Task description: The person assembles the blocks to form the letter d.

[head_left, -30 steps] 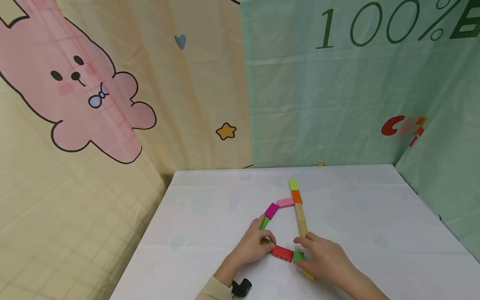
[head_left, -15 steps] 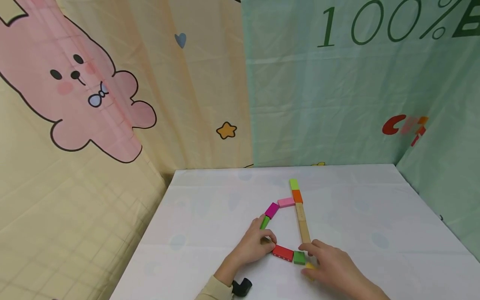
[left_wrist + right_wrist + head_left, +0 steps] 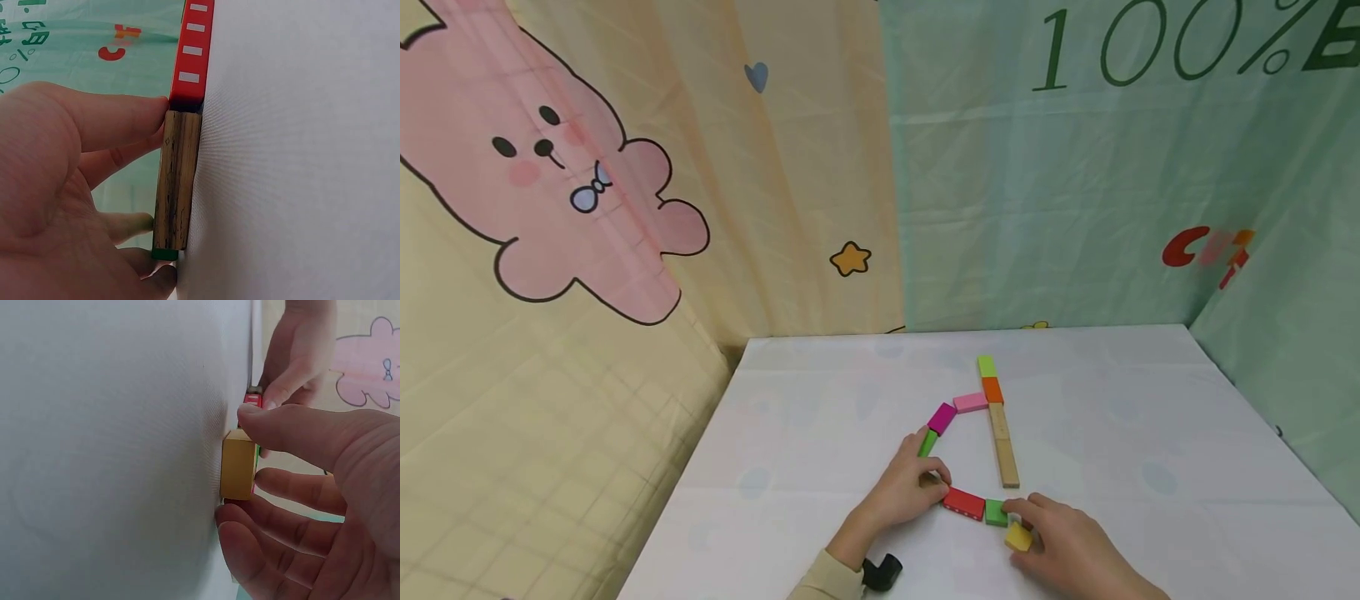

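My left hand (image 3: 904, 487) curls its thumb and fingers about a dark-grained wooden block (image 3: 178, 181), seen in the left wrist view and hidden by the hand in the head view. The thumb tip lies where this block meets a red block (image 3: 964, 503) with white marks. Next to the red block is a green block (image 3: 996, 512). My right hand (image 3: 1071, 542) holds a yellow block (image 3: 1018, 537) between thumb and fingers, just right of the green one. In the right wrist view the yellow block (image 3: 238, 465) stands close at the white surface.
A chain of blocks curves onward: a bright green block (image 3: 928, 443), a magenta block (image 3: 942, 418) and a pink block (image 3: 971, 402). A straight row has a lime block (image 3: 987, 367), an orange block (image 3: 992, 390) and wooden blocks (image 3: 1006, 454). A white cloth covers the table (image 3: 820, 417).
My right hand has drawn back to the lower right, uncovering the green block and the near end of the wooden row. The yellow block shows more fully. My left hand stays put.
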`<state>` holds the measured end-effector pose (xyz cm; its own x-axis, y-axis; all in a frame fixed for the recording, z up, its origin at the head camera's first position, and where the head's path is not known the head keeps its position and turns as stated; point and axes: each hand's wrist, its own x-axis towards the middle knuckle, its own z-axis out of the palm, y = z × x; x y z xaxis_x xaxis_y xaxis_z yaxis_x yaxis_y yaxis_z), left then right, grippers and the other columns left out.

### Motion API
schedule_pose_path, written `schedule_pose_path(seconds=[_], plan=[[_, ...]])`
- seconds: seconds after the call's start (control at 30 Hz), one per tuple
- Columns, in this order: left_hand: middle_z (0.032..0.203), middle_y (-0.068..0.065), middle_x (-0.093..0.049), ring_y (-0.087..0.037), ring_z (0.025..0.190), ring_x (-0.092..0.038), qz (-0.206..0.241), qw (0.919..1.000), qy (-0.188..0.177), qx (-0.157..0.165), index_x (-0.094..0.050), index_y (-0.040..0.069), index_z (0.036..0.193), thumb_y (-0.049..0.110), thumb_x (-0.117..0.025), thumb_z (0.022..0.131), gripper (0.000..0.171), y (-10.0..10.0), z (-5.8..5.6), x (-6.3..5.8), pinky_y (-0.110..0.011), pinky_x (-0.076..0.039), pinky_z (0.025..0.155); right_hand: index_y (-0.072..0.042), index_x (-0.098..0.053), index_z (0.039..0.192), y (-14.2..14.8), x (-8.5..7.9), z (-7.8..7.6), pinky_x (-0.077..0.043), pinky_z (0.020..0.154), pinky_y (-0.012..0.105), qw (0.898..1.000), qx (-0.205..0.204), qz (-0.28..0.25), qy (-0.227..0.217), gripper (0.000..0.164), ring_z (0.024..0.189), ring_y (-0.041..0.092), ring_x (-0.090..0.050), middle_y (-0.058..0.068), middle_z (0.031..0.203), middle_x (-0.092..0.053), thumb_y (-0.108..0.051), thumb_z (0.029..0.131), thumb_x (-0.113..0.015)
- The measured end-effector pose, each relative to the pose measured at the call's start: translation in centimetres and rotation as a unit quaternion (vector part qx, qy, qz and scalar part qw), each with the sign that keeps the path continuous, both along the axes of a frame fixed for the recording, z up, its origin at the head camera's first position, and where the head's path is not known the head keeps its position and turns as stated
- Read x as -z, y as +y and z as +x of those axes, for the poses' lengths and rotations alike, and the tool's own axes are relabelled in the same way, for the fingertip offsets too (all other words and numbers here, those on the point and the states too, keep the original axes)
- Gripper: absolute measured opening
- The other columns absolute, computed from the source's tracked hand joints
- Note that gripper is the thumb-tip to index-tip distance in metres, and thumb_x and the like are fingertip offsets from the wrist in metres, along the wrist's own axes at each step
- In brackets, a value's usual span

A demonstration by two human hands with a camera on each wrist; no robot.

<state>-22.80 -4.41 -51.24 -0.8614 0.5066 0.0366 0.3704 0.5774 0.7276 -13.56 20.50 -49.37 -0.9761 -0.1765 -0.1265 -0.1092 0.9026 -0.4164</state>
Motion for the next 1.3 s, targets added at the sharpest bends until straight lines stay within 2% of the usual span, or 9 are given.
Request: schedule_pose_path(seconds=[0.23, 0.67, 0.8, 1.03, 1.3], plan=[[0.164, -0.012, -0.023, -0.035, 0.148, -0.021, 0.002, 1.0, -0.003, -0.004, -0.072, 0.031, 0.088, 0.02, -0.072, 0.092, 0.012, 0.0, 0.0, 0.1, -0.059, -0.031, 0.112, -0.024, -0.067, 0.116, -0.2, 0.1, 0.0, -0.055, 0.071, 0.034, 1.0, 0.014, -0.02, -0.015, 0.053, 0.072, 0.011, -0.051, -0.011, 0.081, -0.055, -0.024, 0.07, -0.092], [0.163, -0.012, -0.024, -0.034, 0.148, -0.022, -0.003, 1.0, -0.002, -0.002, -0.072, 0.031, 0.088, 0.02, -0.071, 0.092, 0.012, 0.0, -0.1, -0.1, -0.057, -0.034, 0.111, -0.021, -0.066, 0.113, -0.5, -0.8, -0.1, -0.057, 0.071, 0.034, 0.999, 0.033, -0.019, -0.023, 0.051, 0.07, 0.012, -0.051, -0.007, 0.08, -0.056, -0.021, 0.069, -0.092], [0.163, -0.012, -0.024, -0.033, 0.148, -0.022, -0.004, 1.0, -0.003, -0.003, -0.072, 0.031, 0.088, 0.02, -0.072, 0.092, 0.012, 0.0, -0.1, -0.1, -0.057, -0.034, 0.111, -0.023, -0.067, 0.111, -0.5, -1.2, -0.2, -0.056, 0.07, 0.033, 0.999, 0.034, -0.02, -0.016, 0.048, 0.07, 0.012, -0.051, -0.009, 0.08, -0.056, -0.02, 0.069, -0.092], [0.163, -0.012, -0.024, -0.034, 0.147, -0.023, -0.007, 1.0, -0.002, -0.001, -0.072, 0.032, 0.087, 0.021, -0.072, 0.092, 0.012, -0.1, -0.1, 0.2, -0.058, -0.034, 0.111, -0.022, -0.071, 0.116, -0.4, -1.6, -0.5, -0.054, 0.068, 0.032, 0.999, 0.036, -0.021, 0.006, 0.05, 0.071, 0.011, -0.051, -0.011, 0.082, -0.056, -0.022, 0.07, -0.091], [0.163, -0.011, -0.024, -0.033, 0.146, -0.024, -0.006, 1.0, -0.003, -0.004, -0.072, 0.033, 0.087, 0.022, -0.072, 0.092, 0.013, -0.1, 0.0, 0.2, -0.058, -0.035, 0.11, -0.025, -0.074, 0.113, -0.2, -1.8, -0.6, -0.046, 0.062, 0.027, 0.998, 0.039, -0.01, 0.043, 0.044, 0.071, 0.008, -0.05, -0.014, 0.08, -0.052, -0.021, 0.071, -0.089]])
